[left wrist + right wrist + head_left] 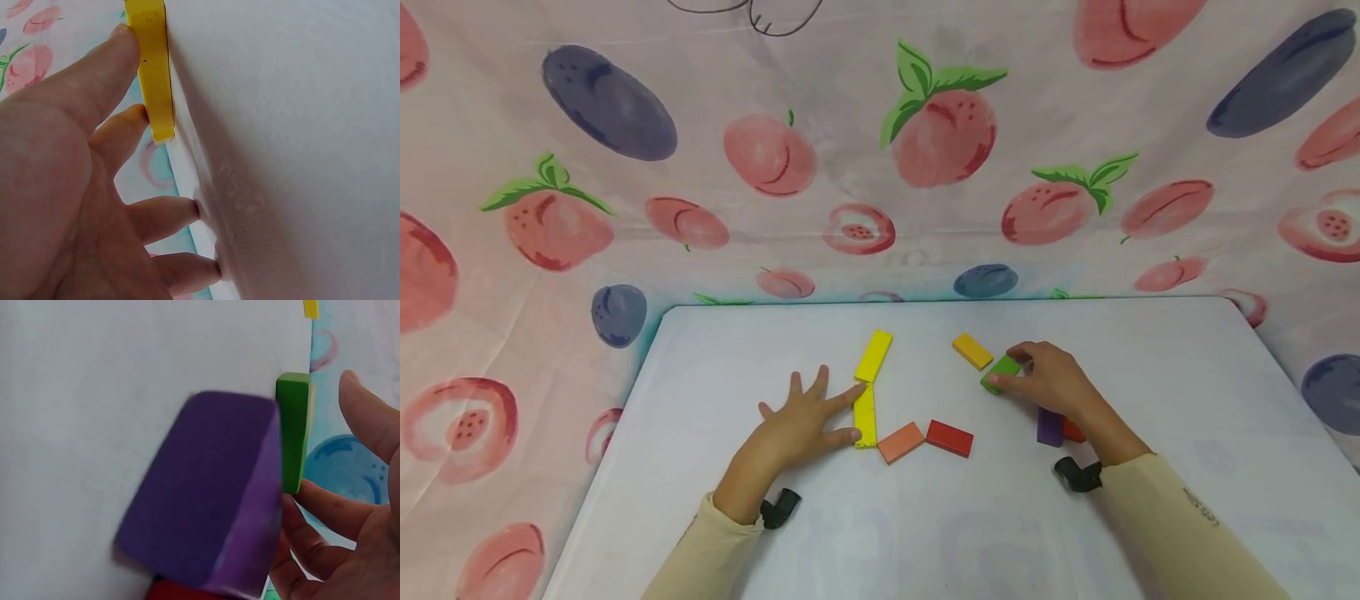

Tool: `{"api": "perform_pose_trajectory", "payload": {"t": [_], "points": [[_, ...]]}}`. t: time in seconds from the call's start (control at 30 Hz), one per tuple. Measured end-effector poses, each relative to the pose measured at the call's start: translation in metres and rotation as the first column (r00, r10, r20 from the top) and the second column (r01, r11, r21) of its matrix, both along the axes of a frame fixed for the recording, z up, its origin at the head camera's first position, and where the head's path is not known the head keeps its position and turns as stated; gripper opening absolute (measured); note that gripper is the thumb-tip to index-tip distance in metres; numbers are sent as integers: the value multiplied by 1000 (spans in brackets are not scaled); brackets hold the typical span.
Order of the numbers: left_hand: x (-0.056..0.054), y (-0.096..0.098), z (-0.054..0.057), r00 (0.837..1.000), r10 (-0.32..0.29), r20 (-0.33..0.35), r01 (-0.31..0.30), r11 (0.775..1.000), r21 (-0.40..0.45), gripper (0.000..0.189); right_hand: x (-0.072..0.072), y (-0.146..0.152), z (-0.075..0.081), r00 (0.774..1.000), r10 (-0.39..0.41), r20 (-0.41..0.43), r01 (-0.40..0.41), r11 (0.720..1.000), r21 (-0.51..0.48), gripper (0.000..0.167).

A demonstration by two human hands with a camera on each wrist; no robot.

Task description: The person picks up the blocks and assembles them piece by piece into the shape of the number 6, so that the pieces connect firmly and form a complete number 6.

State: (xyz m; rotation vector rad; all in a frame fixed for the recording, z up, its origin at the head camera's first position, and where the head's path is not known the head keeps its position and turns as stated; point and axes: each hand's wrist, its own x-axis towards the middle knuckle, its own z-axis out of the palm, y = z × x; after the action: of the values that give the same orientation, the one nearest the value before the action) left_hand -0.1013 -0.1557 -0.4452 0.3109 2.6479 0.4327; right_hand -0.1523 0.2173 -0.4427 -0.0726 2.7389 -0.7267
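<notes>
Touching with the unclenched right hand (pixel 1051 382) an oblong, plain green block (pixel 1002 372) beyond the purple block (pixel 1048 427) on the bench (pixel 715 375), and with the splayed left hand (pixel 796 425) a dark-specked yellow block (pixel 866 412) well left of the purple block.

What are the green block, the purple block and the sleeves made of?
The green block looks like painted wood or plastic: smooth and evenly coloured. The purple block seems the same, with a soft sheen along one side. The sleeves look like matte cloth, wrapping the arms without shine.
</notes>
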Motion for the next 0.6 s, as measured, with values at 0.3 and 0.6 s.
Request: {"api": "perform_pose_trajectory", "payload": {"t": [0.3, 0.6], "points": [[0, 0, 1, 1000, 8, 9, -8, 1000, -5, 70, -9, -1, 0, 995, -44, 85, 44, 999, -8, 77], [-1, 1, 1, 1000, 9, 14, -9, 1000, -6, 70, -8, -7, 2, 995, -54, 80, 53, 998, 21, 74]]}}
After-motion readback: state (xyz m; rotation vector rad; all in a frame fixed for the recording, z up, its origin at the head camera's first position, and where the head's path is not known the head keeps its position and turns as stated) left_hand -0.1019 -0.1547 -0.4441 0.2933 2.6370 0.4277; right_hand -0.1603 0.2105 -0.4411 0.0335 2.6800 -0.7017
